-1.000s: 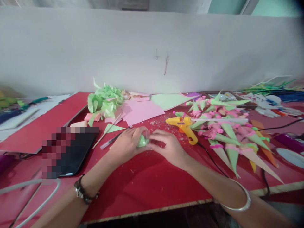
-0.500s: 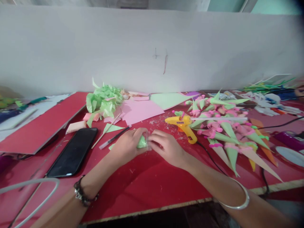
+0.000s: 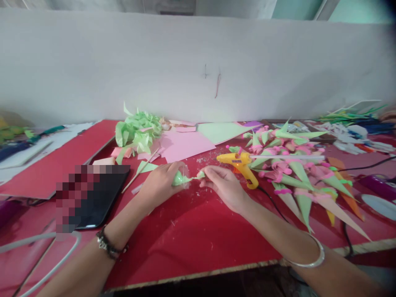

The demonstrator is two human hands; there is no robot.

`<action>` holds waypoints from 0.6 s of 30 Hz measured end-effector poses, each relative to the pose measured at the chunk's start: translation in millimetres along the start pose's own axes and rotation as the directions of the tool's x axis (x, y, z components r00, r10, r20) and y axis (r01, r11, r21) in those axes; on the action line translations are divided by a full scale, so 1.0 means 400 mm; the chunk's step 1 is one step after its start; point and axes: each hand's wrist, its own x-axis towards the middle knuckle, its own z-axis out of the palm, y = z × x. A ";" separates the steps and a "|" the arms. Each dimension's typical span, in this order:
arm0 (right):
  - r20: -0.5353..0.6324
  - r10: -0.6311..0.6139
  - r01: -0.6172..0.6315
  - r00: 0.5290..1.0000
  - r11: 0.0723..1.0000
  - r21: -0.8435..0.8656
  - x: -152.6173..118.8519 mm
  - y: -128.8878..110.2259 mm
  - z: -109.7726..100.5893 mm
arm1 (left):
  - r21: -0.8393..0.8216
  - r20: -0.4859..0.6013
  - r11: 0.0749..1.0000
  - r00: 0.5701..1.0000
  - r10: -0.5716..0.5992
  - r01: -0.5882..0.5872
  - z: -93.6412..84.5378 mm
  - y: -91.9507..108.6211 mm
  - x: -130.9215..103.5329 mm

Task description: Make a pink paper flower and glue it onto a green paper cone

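Observation:
My left hand is closed around a small see-through plastic wrapper with a lump of light green modelling clay inside. From the wrapper's mouth a thin strand of the clay stretches across to my right hand. Its thumb and fingers pinch a small green piece of clay at the strand's other end. Both hands are just above the red table. Right of them lies a yellow glue gun with a long glue stick in its back. Behind my left hand a pen is mostly hidden.
Many green and pink paper cones are heaped at the right. A black phone and a thin stick lie left. Crumpled green paper and pink sheets lie farther back, before a pale wall.
My right hand has drawn away to the right from the wrapper, pulling out a piece of green clay in a strand. My left hand has shifted slightly left, still holding the wrapper.

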 end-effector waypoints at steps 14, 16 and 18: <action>0.296 -0.266 0.395 0.917 0.522 -0.756 -0.016 -0.009 0.008 | 0.052 0.035 0.994 0.995 0.098 -0.099 0.003 0.024 -0.001; 0.324 -0.231 0.397 0.918 0.486 -0.778 -0.014 -0.008 0.008 | 0.056 0.053 0.993 0.994 0.097 -0.100 0.004 0.024 -0.001; 0.331 -0.208 0.391 0.920 0.471 -0.791 -0.014 -0.008 0.010 | 0.061 0.066 0.994 0.994 0.087 -0.091 0.005 0.024 0.000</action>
